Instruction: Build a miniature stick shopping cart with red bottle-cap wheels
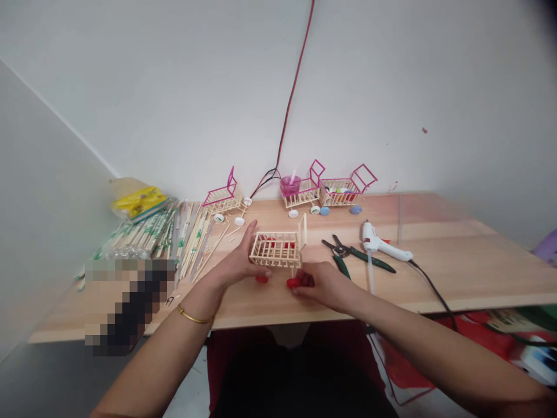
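A miniature shopping cart (275,251) made of pale wooden sticks is upright at the front of the table, with red bottle-cap wheels. My left hand (238,262) grips its left end, the thumb low by the near red wheel (261,279) and the fingers along the far side. At the cart's lower right, my right hand (326,285) pinches another red wheel (293,283) between thumb and fingers. More red shows through the slats from the far wheels. The cart's upright handle frame (303,229) rises at its right end, unpainted.
Behind stand similar carts with magenta rims: one at left (221,200), one holding a purple cup (290,185), one with colourful bits (340,191). Pliers (343,251) and a corded white glue gun (383,245) lie right. Wrapped chopsticks (145,235) and loose sticks (195,241) are left.
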The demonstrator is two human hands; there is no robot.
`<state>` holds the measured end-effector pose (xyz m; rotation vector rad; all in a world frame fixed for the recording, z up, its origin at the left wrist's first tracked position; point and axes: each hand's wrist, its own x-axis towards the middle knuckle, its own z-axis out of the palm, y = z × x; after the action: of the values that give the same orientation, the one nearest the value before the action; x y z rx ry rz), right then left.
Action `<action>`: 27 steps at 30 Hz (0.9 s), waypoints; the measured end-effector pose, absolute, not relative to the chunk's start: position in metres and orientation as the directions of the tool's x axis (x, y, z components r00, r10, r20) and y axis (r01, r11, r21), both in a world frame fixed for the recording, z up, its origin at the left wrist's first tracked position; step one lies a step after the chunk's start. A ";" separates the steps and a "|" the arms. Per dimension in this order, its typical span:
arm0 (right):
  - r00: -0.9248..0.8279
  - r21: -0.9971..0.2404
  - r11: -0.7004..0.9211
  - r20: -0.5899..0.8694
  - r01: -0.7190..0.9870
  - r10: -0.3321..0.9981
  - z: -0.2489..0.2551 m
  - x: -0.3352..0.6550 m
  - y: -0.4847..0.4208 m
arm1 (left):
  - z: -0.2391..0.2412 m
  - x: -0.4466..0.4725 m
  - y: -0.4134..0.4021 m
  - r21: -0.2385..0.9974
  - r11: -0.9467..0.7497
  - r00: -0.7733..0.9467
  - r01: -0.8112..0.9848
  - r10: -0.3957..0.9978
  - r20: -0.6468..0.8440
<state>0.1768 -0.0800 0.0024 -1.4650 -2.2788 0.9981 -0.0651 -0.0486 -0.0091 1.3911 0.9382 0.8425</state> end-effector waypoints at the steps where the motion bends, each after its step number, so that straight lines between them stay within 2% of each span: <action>1: -0.470 -0.667 0.262 -0.151 0.698 0.869 0.003 0.175 -0.080 | -0.009 -0.065 -0.048 0.997 0.018 0.412 0.070 0.910 -0.045; 11: -0.491 -0.675 0.301 -0.105 0.674 0.865 0.002 0.181 -0.082 | -0.007 -0.066 -0.052 0.993 0.006 0.414 0.114 0.909 -0.053; 17: -0.495 -0.639 0.345 -0.065 0.687 0.866 -0.004 0.192 -0.076 | -0.006 -0.065 -0.054 0.992 0.116 0.419 -0.053 0.904 -0.084; 22: -0.454 -0.566 0.354 -0.041 0.744 0.890 -0.002 0.209 -0.065 | -0.011 -0.061 -0.057 0.977 0.140 0.441 -0.164 0.896 -0.054; 27: -0.388 -0.497 0.329 -0.018 0.803 0.921 0.001 0.224 -0.054 | -0.012 -0.061 -0.056 0.969 0.172 0.498 -0.179 0.865 -0.061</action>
<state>0.2241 -0.0541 0.0009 -1.5537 -2.3290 0.6347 -0.0606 -0.0562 -0.0121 1.1652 0.7356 0.8438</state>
